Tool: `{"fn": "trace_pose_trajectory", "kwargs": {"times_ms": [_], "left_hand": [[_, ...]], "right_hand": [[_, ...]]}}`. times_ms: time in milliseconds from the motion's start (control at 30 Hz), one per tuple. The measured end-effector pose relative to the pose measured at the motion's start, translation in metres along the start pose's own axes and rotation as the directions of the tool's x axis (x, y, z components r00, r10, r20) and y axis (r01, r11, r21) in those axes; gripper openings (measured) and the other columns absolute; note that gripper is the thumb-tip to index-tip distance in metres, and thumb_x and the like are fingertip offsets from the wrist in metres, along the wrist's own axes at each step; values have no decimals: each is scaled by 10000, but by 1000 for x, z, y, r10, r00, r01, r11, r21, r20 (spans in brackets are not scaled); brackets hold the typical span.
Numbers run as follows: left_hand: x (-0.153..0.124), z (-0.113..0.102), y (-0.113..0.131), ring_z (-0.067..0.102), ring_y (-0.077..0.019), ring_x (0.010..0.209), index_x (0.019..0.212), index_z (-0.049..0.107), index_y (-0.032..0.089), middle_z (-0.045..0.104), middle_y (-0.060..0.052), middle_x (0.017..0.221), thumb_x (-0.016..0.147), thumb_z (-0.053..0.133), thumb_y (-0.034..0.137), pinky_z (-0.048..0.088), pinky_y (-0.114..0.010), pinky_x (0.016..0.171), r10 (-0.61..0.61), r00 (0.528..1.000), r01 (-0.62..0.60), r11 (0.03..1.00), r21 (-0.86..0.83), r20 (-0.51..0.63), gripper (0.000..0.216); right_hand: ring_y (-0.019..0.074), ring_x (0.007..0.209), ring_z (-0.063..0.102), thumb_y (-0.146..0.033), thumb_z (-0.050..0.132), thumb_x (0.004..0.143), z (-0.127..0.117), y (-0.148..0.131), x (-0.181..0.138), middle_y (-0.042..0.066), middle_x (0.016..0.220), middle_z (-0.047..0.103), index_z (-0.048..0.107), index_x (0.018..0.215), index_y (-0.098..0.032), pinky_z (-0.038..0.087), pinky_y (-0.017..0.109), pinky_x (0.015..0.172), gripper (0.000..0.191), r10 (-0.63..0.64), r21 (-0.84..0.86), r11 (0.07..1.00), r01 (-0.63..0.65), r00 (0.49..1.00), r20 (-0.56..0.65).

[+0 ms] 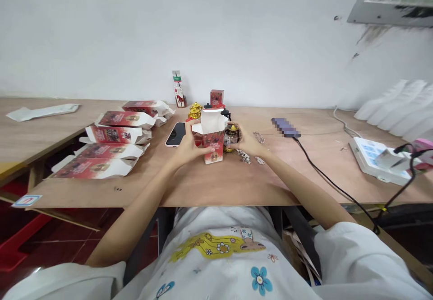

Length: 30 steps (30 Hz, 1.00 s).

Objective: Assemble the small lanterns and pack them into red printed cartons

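Note:
A small red and white carton [213, 142] stands upright on the wooden table [216, 182], its white top flaps open. My left hand [189, 145] is wrapped round the carton's left side. My right hand [245, 141] grips a small gold and black lantern-shaped ornament [232, 136] right beside the carton. More gold and black ornaments [195, 110] stand just behind the carton. Small white pieces [245, 156] lie near my right wrist.
Several flattened red cartons [115, 135] lie stacked at the left, a phone [176, 134] beside them. An assembled red box [216, 98] and a slim packet [178, 89] stand by the wall. A cabled device [286, 127], white power strip [375, 158] and white bags [395, 108] occupy the right.

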<state>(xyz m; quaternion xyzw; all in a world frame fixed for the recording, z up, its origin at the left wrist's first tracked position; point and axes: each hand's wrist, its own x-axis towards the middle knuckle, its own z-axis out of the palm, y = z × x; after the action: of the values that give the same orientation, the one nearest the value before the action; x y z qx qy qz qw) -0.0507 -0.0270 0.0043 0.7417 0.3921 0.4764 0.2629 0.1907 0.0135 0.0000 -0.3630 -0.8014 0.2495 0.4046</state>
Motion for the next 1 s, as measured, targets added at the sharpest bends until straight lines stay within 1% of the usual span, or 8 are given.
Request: {"fn": "trace_pose_trajectory", "kwargs": {"times_ms": [100,200,300,433,567,633,733,1000], "left_hand": [[-2,7,-2,580,-278,1144,1251,278,223,466,-123,1292,597,839,357,485,-468,988,42,997,-38,998,57,-72,872],[-4,14,-4,547,-283,1187,1247,280,226,441,-117,1317,581,849,347,494,-442,988,68,991,-58,995,85,-115,885],[-6,20,-6,583,-270,1129,1263,270,236,390,-130,1362,613,829,385,554,-409,875,38,993,-35,999,26,-109,870],[-6,23,-9,582,-288,1136,1296,255,227,391,-157,1373,608,831,434,552,-434,884,52,992,-50,998,28,-118,921],[-7,23,-9,584,-297,1143,1294,268,222,452,-149,1336,606,830,446,526,-472,938,72,991,-65,995,72,-110,916],[-7,22,-9,593,-293,1128,1288,288,224,459,-147,1332,598,836,425,526,-470,941,96,988,-84,991,105,-122,904],[-6,23,-9,598,-280,1117,1285,307,226,474,-141,1319,599,840,408,535,-449,931,133,983,-120,987,107,-123,887],[-6,26,-13,637,-270,1049,1426,240,247,390,-165,1426,632,824,430,557,-455,899,97,990,-88,992,93,-103,1003]], "right_hand": [[264,1150,579,-308,807,615,-22,-5,2,57,1257,560,389,1295,-277,450,489,1045,799,43,136,990,-21,986,-161],[267,1181,556,-419,830,608,-48,-31,4,52,1298,510,307,1333,-350,502,496,987,896,40,253,966,58,930,-367],[263,1156,576,-564,711,723,-52,-68,7,20,1320,497,290,1322,-429,553,512,896,745,62,447,892,67,962,-266],[259,1109,593,-565,710,722,-23,-97,18,15,1282,524,327,1299,-426,573,498,863,706,28,546,838,2,998,-48],[239,1098,582,-455,760,702,-7,-94,37,27,1296,495,295,1304,-393,547,486,907,763,-12,417,908,45,997,-82],[236,1114,561,-387,788,677,-10,-91,44,32,1286,486,304,1298,-360,520,470,949,788,-71,280,955,101,991,-114],[234,1065,563,-303,809,638,-20,-94,43,32,1224,509,356,1248,-310,503,454,943,760,-107,62,992,111,992,-63],[220,905,544,-236,821,592,-12,-106,35,38,1031,571,417,1085,-242,461,379,791,637,-84,-288,954,79,996,-4]]}}
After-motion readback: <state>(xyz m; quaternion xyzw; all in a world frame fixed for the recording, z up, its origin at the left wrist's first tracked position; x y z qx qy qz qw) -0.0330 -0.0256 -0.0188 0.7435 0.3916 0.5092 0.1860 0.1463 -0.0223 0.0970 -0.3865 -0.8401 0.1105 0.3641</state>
